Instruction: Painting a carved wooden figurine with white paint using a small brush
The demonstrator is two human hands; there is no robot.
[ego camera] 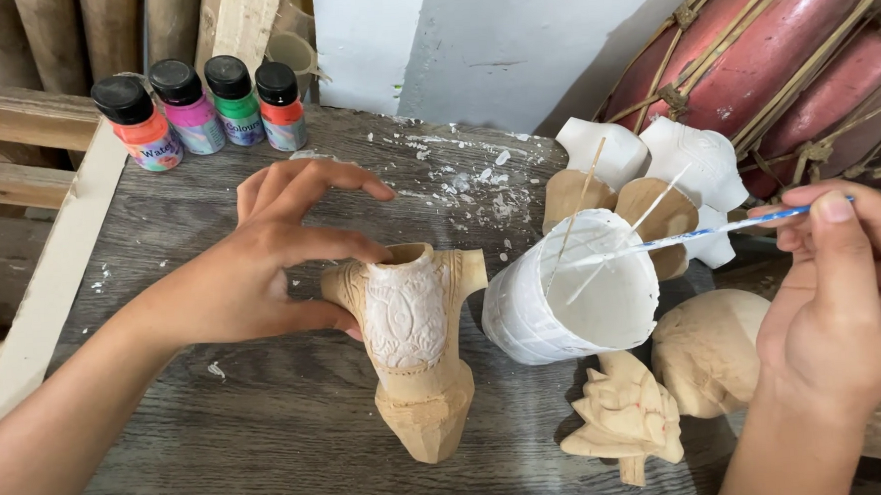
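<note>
A white-coated cup (562, 302) of white paint lies tilted at centre, a thin paintbrush (678, 237) dipping its tip inside, pinched in the fingers of the right hand (839, 299). Just left, the left hand (253, 266) grips a carved wooden torso (415, 348), its chest panel painted white, standing on the grey plank table (221, 425). Four black-capped paint bottles (197, 110) line the far left edge.

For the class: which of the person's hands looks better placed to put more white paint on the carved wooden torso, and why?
Probably the right hand: it holds the brush, whose tip is in the white paint cup. The left hand grips the carved torso.
</note>
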